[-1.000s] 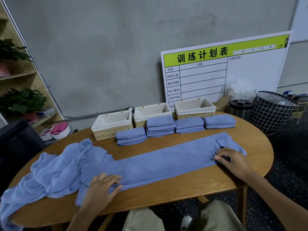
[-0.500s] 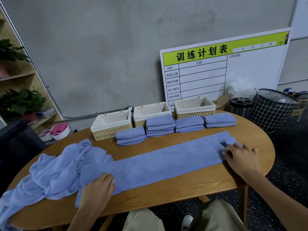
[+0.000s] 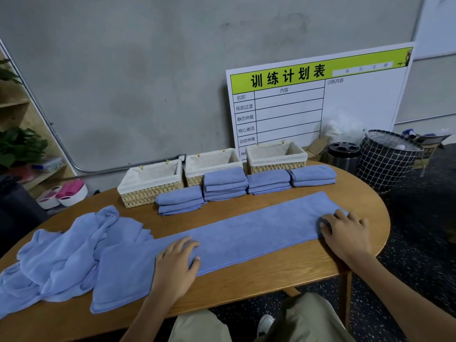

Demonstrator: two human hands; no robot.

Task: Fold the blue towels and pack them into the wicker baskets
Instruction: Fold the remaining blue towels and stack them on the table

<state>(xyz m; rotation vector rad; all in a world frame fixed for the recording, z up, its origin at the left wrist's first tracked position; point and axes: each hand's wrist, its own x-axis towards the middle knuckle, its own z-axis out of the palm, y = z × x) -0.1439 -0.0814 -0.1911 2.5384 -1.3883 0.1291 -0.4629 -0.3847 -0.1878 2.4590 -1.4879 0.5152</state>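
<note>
Step in hand, by my reading: flattening the long blue towel (image 3: 246, 233), folded into a strip across the counter (image 3: 271, 275). Left hand (image 3: 176, 265) lies flat on the strip, fingers straight, grasping nothing. Right hand (image 3: 345, 233) presses the strip's far right end, fingers spread, grasping nothing. Next likely calls for taking one end and folding it over.

Count: three wicker baskets (image 3: 150, 183) behind the strip, no towels in them; four folded stacks (image 3: 224, 183) between baskets and strip; one crumpled towel heap (image 3: 61, 253) left of the strip.
</note>
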